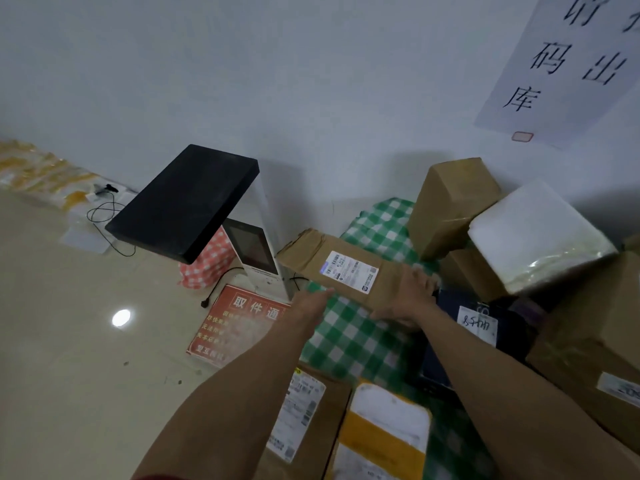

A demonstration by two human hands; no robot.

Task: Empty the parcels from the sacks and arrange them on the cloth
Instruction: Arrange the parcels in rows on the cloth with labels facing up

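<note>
Grasping the long parcel over the checked cloth is the right hand, left hand released.

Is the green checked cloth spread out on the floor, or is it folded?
Spread out: the green checked cloth lies flat, with a cardboard box standing on its far end.

The person's left forearm and right forearm are both bare, uncovered along all the length that can be seen. The left hand and the right hand are bare as well. Near the left elbow shows a thin edge of a red sleeve, which looks like soft cloth.
</note>
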